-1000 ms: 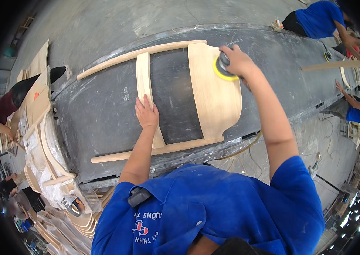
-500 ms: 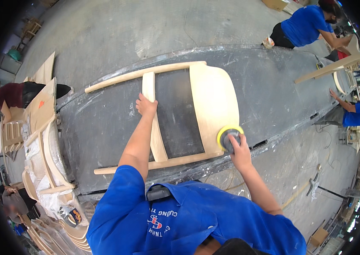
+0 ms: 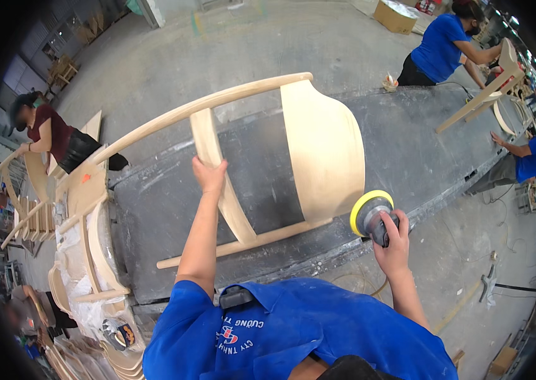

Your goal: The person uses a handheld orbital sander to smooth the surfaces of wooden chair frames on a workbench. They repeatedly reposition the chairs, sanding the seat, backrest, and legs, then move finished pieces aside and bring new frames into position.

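A pale wooden chair back frame (image 3: 325,149) is tilted on the dark worktable, its far rail raised off the surface and its near rail low by the near edge. My left hand (image 3: 209,174) is closed round the frame's narrow crosspiece (image 3: 206,140). In my right hand (image 3: 392,244) is a round orbital sander (image 3: 375,218) with a yellow-edged pad. The sander is held beside the lower right corner of the wide back panel, apart from it, with the pad turned toward the panel.
The long dark worktable (image 3: 420,139) runs off to the right, where two people in blue handle another wooden chair part (image 3: 480,104). At left, curved wooden parts (image 3: 100,247) lie by the table end. A person in dark red (image 3: 56,136) stands beyond them.
My left hand has tilted the frame, lifting its far side off the table. My right hand has drawn the sander off the panel, to the right, turning its pad sideways.
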`<state>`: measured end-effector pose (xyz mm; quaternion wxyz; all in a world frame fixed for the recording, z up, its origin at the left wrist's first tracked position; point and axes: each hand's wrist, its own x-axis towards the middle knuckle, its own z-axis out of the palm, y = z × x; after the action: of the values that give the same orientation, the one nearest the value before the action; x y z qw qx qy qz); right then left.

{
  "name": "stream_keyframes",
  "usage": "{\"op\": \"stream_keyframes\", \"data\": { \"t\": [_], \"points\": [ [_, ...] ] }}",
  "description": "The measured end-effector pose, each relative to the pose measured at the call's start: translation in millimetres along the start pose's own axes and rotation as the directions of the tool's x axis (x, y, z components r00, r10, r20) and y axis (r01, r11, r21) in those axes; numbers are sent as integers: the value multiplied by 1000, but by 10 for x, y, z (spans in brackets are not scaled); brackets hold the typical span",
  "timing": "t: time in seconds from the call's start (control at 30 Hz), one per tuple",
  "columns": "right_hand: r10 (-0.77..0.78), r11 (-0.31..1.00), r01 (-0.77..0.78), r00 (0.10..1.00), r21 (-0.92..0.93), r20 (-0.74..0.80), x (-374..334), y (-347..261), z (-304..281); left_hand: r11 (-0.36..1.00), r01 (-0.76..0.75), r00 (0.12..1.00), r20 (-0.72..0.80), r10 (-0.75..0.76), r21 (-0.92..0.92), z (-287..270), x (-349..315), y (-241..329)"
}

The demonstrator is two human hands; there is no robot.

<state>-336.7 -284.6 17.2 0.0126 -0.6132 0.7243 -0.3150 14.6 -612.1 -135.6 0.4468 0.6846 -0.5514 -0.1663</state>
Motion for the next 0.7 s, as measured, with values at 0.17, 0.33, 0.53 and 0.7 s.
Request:
{"op": "stream_keyframes", "data": {
  "t": [0.17, 0.33, 0.53, 0.7],
  "points": [
    [-84, 996, 84, 996, 11, 6, 273, -321, -66, 983, -141, 989, -64, 134, -120, -684, 298, 477],
    [-303, 950, 293, 948, -106, -97, 622, -391, 128, 801, -192, 979, -59, 193, -567, -991, 613, 936],
    [-326, 942, 310, 936, -131, -131, 1052, -578, 75, 716, -243, 970, -154, 188, -655, -962, 562, 1057],
    [-210, 977, 213, 974, -26, 81, 1638, -855, -190, 701, -221, 975, -132, 180, -678, -972, 488, 1084]
  ]
}}
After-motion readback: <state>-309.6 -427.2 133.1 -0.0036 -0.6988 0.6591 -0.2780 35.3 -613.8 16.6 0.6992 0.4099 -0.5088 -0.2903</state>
